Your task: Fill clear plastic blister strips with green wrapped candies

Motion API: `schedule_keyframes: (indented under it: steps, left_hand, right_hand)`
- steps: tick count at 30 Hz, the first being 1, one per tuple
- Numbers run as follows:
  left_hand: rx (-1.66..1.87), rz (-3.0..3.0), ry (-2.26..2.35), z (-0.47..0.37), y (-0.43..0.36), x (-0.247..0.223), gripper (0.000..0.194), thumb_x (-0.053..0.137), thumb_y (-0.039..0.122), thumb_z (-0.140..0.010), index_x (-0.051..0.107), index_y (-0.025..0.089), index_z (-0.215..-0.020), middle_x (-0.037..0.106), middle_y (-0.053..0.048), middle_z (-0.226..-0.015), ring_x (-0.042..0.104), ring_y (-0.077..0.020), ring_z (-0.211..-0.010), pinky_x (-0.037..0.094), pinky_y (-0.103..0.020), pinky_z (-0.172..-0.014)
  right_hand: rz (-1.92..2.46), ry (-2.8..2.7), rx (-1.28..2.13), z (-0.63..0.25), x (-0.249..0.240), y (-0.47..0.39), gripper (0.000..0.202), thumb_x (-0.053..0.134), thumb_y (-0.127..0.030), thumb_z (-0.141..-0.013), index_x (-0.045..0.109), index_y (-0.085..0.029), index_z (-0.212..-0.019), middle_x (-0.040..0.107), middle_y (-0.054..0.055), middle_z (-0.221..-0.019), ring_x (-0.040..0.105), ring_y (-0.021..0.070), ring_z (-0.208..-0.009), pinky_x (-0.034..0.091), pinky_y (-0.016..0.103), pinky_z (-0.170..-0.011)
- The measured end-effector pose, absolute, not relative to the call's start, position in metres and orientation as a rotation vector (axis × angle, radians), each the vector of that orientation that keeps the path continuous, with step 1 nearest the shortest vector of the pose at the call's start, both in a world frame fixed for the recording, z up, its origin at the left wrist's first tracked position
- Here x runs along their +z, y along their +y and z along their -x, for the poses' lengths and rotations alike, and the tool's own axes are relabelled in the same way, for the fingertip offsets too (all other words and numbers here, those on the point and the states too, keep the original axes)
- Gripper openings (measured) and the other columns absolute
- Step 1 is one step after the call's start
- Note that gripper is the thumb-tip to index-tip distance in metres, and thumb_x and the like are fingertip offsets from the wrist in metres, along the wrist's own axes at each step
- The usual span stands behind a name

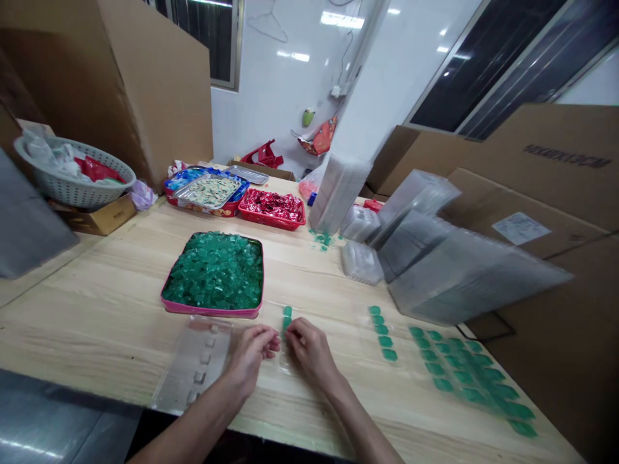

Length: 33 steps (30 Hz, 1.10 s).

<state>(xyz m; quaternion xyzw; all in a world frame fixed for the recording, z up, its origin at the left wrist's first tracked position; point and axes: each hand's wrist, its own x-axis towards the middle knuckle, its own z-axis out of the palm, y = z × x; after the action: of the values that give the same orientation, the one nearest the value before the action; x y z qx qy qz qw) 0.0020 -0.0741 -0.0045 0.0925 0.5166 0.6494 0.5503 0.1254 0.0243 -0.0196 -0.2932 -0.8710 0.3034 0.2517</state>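
Observation:
Both hands are over a clear plastic strip [286, 312] that holds green pieces in a column. On its left side is my left hand [254, 351], fingers curled together; what they hold, if anything, is too small to name. My right hand [309, 348] pinches at the strip's right side, its fingertips by a green piece, partly hiding the strip. A pink-rimmed tray [213, 312] heaped with green pieces lies beyond my left hand. Beside my left forearm is a clear plastic sheet [186, 361] with square pockets.
Filled strips of green pieces [382, 330] lie at right, with more rows [464, 367] beyond. Stacked clear plastic trays [435, 270] stand at the right rear. A red basket [273, 222], a metal tray [207, 205] and a white colander [77, 190] sit farther back. Cardboard boxes flank the table.

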Motion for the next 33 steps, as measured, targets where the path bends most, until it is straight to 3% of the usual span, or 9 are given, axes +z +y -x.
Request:
schedule_keyframes:
  steps: [9, 14, 18, 23, 29, 33]
  left_hand:
    - [1.597, -0.192, 1.118, -0.002, -0.074, -0.011, 0.03, 0.074, 0.039, -0.054, 0.06, 0.013, -0.063, 0.064, -0.005, -0.064, 0.058, -0.0159, -0.064, 0.039, -0.029, -0.066]
    - [1.633, -0.163, 1.086, -0.004, -0.073, -0.015, 0.031, 0.075, 0.039, -0.055, 0.061, 0.013, -0.065, 0.063, -0.005, -0.065, 0.058, -0.0168, -0.066, 0.04, -0.03, -0.066]
    - [1.649, -0.119, 1.07, -0.003, -0.073, -0.017, 0.03, 0.076, 0.037, -0.053, 0.061, 0.013, -0.064, 0.063, -0.005, -0.064, 0.058, -0.0173, -0.065, 0.04, -0.031, -0.066]
    - [1.655, -0.105, 1.059, -0.002, -0.072, -0.02, 0.03, 0.076, 0.036, -0.053, 0.061, 0.013, -0.063, 0.064, -0.006, -0.065, 0.06, -0.0185, -0.064, 0.041, -0.031, -0.065]
    - [1.675, -0.071, 1.045, -0.003, -0.072, -0.023, 0.032, 0.077, 0.036, -0.052, 0.061, 0.012, -0.067, 0.065, -0.007, -0.067, 0.061, -0.0187, -0.065, 0.043, -0.032, -0.067]
    - [1.679, -0.091, 1.094, -0.003, -0.068, -0.02, 0.032, 0.074, 0.039, -0.053, 0.06, 0.013, -0.066, 0.065, -0.007, -0.067, 0.06, -0.0183, -0.064, 0.043, -0.032, -0.066]
  right_hand:
    - [0.722, -2.532, 0.678, -0.127, -0.026, 0.033, 0.025, 0.044, -0.022, -0.089, 0.06, -0.02, -0.069, 0.057, 0.005, -0.073, 0.055, 0.0172, -0.065, 0.041, 0.027, -0.059]
    - [0.614, -2.538, 0.5, -0.103, 0.003, 0.033, 0.019, 0.05, -0.024, -0.087, 0.065, -0.021, -0.076, 0.064, 0.007, -0.076, 0.057, 0.0206, -0.073, 0.042, 0.03, -0.066]
    - [0.551, -2.616, 0.609, -0.042, 0.029, 0.037, 0.019, 0.052, -0.011, -0.08, 0.068, -0.02, -0.086, 0.07, 0.007, -0.086, 0.061, 0.0205, -0.083, 0.041, 0.032, -0.078]
    - [0.525, -2.86, 0.712, 0.007, 0.033, 0.045, 0.03, 0.054, 0.001, -0.063, 0.07, -0.019, -0.076, 0.071, 0.004, -0.072, 0.063, 0.0183, -0.073, 0.04, 0.026, -0.07]
    - [0.502, -2.703, 1.006, -0.003, 0.025, 0.044, 0.021, 0.053, -0.002, -0.064, 0.066, -0.018, -0.068, 0.067, -0.001, -0.066, 0.059, 0.0143, -0.065, 0.04, 0.022, -0.062]
    - [0.525, -2.463, 1.206, -0.012, 0.026, 0.047, 0.011, 0.056, -0.01, -0.067, 0.063, -0.017, -0.072, 0.064, -0.001, -0.069, 0.058, 0.0141, -0.068, 0.043, 0.023, -0.064]
